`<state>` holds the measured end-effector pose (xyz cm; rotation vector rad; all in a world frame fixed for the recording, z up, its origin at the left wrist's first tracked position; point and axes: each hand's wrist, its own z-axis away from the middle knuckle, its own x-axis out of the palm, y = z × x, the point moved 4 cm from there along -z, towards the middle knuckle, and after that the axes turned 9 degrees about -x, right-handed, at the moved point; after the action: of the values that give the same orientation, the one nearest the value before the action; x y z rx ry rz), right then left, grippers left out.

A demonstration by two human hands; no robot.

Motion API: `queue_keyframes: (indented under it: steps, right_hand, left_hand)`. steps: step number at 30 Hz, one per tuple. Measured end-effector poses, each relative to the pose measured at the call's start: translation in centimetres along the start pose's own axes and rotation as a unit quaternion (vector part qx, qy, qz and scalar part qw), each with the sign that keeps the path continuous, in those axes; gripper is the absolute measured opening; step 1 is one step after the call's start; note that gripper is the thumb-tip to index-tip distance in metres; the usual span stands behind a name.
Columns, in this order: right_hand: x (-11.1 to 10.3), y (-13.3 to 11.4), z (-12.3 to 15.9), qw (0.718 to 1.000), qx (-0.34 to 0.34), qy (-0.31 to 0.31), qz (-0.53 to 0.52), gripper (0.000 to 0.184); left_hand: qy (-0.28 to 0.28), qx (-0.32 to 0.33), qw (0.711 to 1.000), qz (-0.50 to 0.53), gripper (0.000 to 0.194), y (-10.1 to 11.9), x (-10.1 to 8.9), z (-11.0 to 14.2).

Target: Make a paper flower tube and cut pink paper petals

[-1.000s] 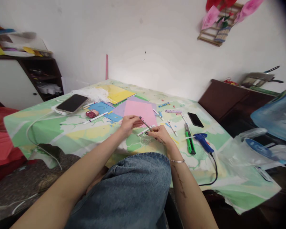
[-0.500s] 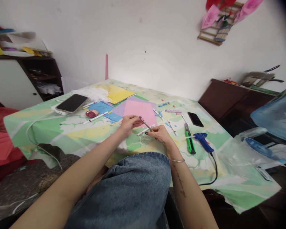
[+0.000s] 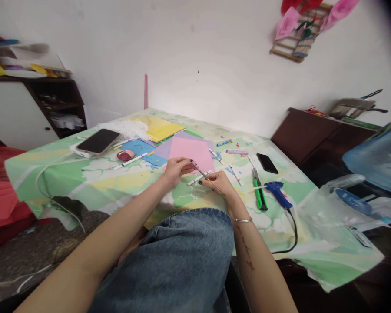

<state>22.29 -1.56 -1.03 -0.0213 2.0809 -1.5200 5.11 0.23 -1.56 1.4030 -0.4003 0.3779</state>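
Observation:
My right hand [image 3: 220,181] is closed around what look like slim scissors [image 3: 201,171], with grey blades and gold-coloured handles. Their tip points up and left, right at the fingertips of my left hand [image 3: 177,169]. Thumb and fingers of that left hand are pinched together; whatever small piece they hold is too tiny to make out. Both hands hover over the near part of the table. Behind them lies a pink sheet [image 3: 190,150], and a white marker [image 3: 199,178] rests on the cloth between the hands.
Right of my hands lie a green utility knife [image 3: 260,193], a blue glue gun [image 3: 280,194] with a black cord, and a black phone [image 3: 267,163]. To the left are a larger phone [image 3: 97,141], blue paper [image 3: 140,148] and a yellow folder [image 3: 164,128]. Several markers are scattered about.

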Motion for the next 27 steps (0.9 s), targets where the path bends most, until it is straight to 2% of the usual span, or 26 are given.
queue_keyframes:
  steps: [27]
  right_hand:
    - [-0.14, 0.32, -0.02, 1.000, 0.013, 0.019, 0.012, 0.040]
  left_hand:
    - [0.002, 0.023, 1.000, -0.005, 0.016, 0.01, -0.39, -0.38]
